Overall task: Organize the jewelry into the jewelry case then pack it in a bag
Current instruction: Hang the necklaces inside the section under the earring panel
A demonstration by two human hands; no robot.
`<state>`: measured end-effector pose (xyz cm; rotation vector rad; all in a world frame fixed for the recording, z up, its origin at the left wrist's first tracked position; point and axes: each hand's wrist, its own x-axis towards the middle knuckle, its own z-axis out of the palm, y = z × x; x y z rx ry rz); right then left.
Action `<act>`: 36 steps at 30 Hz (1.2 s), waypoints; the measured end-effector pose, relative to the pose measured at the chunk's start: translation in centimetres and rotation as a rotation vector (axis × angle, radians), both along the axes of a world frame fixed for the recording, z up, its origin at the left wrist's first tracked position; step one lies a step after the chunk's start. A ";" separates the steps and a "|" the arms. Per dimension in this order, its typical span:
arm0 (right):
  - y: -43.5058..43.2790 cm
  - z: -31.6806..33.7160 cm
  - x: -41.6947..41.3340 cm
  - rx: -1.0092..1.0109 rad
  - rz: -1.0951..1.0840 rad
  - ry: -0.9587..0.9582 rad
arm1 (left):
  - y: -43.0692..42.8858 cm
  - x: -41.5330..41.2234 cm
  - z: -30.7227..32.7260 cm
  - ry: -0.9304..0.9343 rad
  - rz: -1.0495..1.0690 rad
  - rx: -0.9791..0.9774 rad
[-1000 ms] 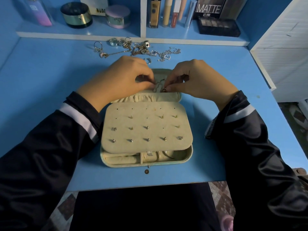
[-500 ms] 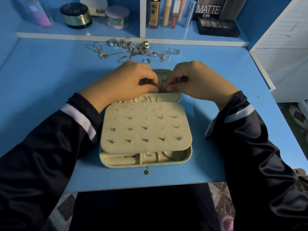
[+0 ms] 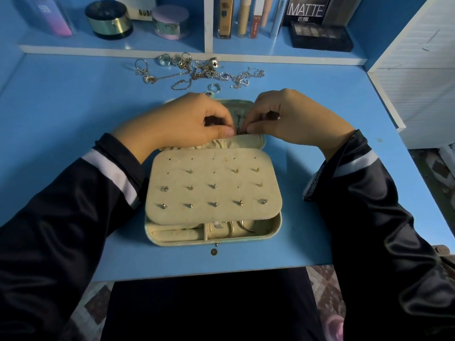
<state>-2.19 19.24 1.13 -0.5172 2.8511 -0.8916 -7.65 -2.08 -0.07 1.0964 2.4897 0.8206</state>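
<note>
The jewelry case (image 3: 270, 233) lies open on the blue worktop (image 3: 73, 107), long sides running left to right, its lid half pointing away from the person, the studded earring panel (image 3: 211, 178) flat over the near half. Above the lid's gathered pocket, the left hand (image 3: 187, 121) and right hand (image 3: 295, 119), knuckles up and wrists angled inward, each pinch a small chain piece (image 3: 239, 131) between thumb and forefinger

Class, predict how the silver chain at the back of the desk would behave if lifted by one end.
Lying in loose loops, the silver chain would probably hang limp. Thin links suggest lightness. Close beside other chains, it may snag.
</note>
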 end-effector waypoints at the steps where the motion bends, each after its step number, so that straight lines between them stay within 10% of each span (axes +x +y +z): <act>1: 0.1 0.0 0.0 -0.001 0.012 -0.009 | 0.0 0.0 0.0 -0.009 -0.001 -0.009; 36: 0.4 -0.2 0.1 -0.018 -0.016 -0.045 | 0.3 0.1 0.3 -0.004 -0.016 0.019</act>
